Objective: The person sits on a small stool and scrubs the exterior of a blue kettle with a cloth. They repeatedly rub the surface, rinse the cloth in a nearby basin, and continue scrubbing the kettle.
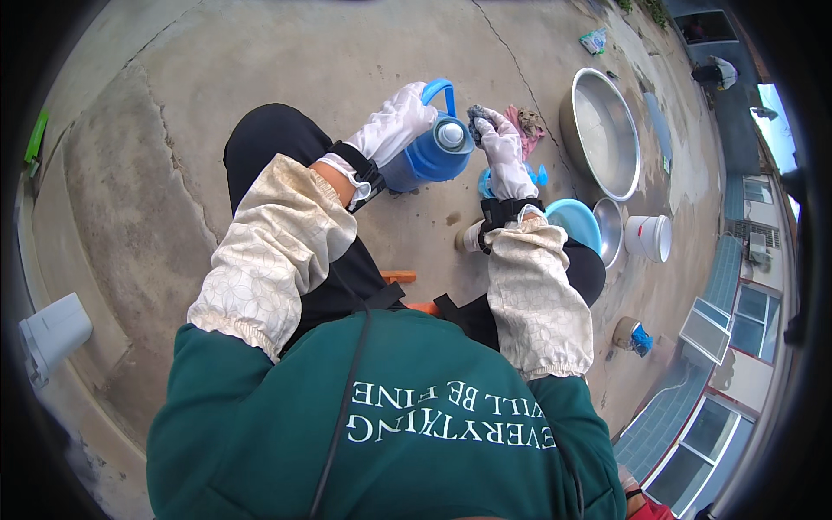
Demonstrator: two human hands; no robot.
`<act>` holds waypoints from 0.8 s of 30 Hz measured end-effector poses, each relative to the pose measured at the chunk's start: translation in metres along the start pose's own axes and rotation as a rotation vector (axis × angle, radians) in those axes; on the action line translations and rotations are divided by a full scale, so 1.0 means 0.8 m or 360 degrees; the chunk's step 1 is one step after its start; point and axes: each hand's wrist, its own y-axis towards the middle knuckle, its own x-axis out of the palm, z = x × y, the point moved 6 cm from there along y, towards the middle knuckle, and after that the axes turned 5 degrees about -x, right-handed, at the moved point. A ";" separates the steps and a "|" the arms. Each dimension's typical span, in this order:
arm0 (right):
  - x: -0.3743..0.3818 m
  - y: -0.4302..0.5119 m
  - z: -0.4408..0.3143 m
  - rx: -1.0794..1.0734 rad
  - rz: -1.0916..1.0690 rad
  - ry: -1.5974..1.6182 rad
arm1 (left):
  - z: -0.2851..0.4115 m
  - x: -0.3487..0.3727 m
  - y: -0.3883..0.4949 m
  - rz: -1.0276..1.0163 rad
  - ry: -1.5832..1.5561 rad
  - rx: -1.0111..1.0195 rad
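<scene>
My left hand point(411, 117), in a thin white glove, is closed around the light blue handle point(443, 90) of a blue thermos jug point(422, 156). The jug has a pale round cap and leans between my knees; whether its base touches the ground is hidden. Just right of it, my right hand point(502, 146), gloved too, pinches a wadded grey cloth or scrubber point(476, 123) near the jug's top. A pink cloth point(525, 133) lies on the concrete beyond that hand. Partly covered by my right wrist is a light blue plastic item point(484, 184), too hidden to identify.
A large metal basin point(569, 123), a light blue basin point(575, 221), a smaller metal bowl point(610, 231) and a white bucket point(647, 239) stand to my right. A plastic packet point(594, 41) lies farther off. Another person point(718, 73) is far right; a red sleeve point(650, 510) shows at lower right.
</scene>
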 end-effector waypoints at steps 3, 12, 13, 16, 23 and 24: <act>0.000 -0.025 -0.024 -0.0372 -0.0021 -0.0476 | -0.019 0.003 0.005 -0.0123 0.0010 -0.0190; -0.014 -0.059 0.014 0.0218 -0.0206 -0.0167 | -0.019 -0.024 -0.011 0.0204 0.0380 0.0039; -0.017 -0.059 0.017 0.0373 -0.0170 -0.0120 | -0.012 -0.027 -0.017 0.0296 0.0472 0.0116; -0.012 -0.037 -0.012 0.0004 -0.0054 -0.0004 | 0.009 -0.033 -0.026 0.0429 0.0757 0.0235; 0.016 -0.030 -0.048 -0.0658 -0.0051 -0.0877 | 0.043 -0.009 -0.034 0.0437 0.1470 0.0639; 0.015 -0.034 -0.045 -0.0596 -0.0076 -0.0929 | 0.040 -0.006 -0.035 0.0305 0.1463 0.0641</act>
